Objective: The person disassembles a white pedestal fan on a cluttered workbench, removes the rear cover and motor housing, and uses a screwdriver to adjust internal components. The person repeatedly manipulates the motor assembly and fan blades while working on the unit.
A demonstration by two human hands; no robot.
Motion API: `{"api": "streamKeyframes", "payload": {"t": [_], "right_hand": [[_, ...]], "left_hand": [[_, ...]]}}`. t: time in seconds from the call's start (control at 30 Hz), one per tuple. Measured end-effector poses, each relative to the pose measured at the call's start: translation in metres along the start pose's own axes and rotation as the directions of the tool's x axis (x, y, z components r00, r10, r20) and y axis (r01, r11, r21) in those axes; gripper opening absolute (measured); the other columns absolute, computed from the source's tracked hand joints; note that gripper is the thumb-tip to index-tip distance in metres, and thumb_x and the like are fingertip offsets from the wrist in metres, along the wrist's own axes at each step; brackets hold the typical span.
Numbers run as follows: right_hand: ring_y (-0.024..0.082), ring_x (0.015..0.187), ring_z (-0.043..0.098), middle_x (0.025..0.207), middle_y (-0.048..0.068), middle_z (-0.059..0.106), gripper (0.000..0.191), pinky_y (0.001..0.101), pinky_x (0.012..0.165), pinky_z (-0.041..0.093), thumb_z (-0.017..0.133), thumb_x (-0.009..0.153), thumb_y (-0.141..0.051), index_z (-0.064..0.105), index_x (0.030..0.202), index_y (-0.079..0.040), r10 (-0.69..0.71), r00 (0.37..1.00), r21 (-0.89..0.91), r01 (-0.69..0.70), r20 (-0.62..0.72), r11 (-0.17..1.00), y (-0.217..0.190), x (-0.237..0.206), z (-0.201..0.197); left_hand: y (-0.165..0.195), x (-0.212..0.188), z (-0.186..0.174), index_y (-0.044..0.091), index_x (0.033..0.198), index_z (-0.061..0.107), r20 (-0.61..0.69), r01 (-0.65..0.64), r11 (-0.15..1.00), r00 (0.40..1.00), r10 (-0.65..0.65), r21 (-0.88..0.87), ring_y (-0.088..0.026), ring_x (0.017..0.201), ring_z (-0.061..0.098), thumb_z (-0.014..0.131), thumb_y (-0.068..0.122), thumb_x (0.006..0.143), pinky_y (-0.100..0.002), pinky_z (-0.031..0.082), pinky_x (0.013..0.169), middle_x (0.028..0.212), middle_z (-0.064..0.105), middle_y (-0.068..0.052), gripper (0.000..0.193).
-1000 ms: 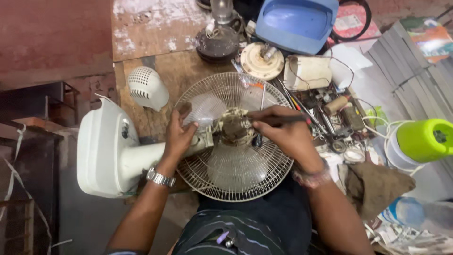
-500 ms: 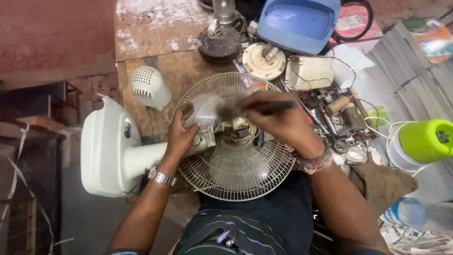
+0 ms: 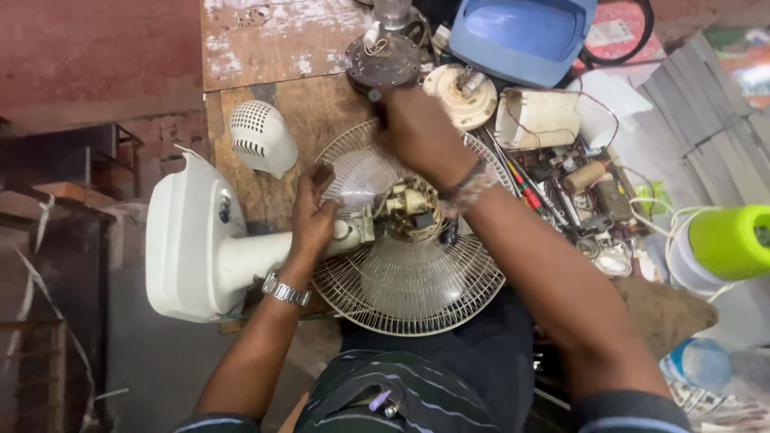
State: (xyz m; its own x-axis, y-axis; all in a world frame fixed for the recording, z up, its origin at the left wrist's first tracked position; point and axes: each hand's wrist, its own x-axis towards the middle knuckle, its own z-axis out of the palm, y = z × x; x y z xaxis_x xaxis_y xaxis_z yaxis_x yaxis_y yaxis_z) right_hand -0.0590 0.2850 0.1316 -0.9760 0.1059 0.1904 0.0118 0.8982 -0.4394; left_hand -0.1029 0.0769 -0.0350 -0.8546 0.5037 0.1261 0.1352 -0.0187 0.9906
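Workbench point(image 3: 273, 48): cluttered, worn wood.
Fan point(image 3: 401, 232): centre, grille up, motor bare.
Left hand point(image 3: 311, 218): clasping fan neck.
Right hand point(image 3: 417, 132): moved off motor toward twelve o'clock; grip hidden.

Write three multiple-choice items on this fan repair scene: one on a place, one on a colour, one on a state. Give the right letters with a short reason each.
1. Where does the white vented cover lie?
A. on the wooden bench, beyond the fan base
B. inside the wire grille
C. on the blue housing

2. What colour is the cylinder at the right edge?
A. red
B. bright green
C. black

3. What is the left hand doing?
A. resting flat on the bench
B. gripping the fan neck beside the motor
C. holding a cup

Answers: 1 A, it sits on bare wood above the white fan base. 2 B, it is plainly lime green. 3 B, its fingers wrap the neck, while the right hand reaches away over the wire grille.
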Motion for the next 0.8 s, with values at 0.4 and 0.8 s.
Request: {"api": "streamKeyframes", "payload": {"t": [0.4, 0.8], "right_hand": [[0.034, 0.077, 0.072, 0.08, 0.017, 0.07, 0.028, 0.0441, 0.07, 0.057, 0.083, 0.064, -0.02, 0.072, 0.084, -0.003, 0.013, 0.926, 0.034, -0.028, 0.377, 0.999, 0.003, 0.018, 0.041], [0.03, 0.073, 0.077, 0.08, 0.014, 0.075, 0.018, 0.0414, 0.071, 0.061, 0.072, 0.086, -0.014, 0.072, 0.103, -0.01, 0.158, 0.981, 0.136, -0.142, -0.116, 0.98, 0.027, 0.023, 0.044]], "left_hand": [[-0.008, -0.007, 0.001, 0.007, 0.157, 0.026, -0.141, -0.045, 0.982, 0.99, 0.019, -0.184, -0.028, 0.14, 0.052, 0.046, 0.028, 0.11, -0.042, 0.051, 0.109, 0.152, 0.051, -0.019, 0.055], [0.011, -0.008, 0.003, 0.007, 0.158, 0.024, -0.163, -0.025, 0.991, 0.987, 0.004, -0.132, -0.034, 0.145, 0.045, 0.043, 0.045, 0.108, -0.046, 0.048, 0.112, 0.157, 0.043, -0.023, 0.066]]}}
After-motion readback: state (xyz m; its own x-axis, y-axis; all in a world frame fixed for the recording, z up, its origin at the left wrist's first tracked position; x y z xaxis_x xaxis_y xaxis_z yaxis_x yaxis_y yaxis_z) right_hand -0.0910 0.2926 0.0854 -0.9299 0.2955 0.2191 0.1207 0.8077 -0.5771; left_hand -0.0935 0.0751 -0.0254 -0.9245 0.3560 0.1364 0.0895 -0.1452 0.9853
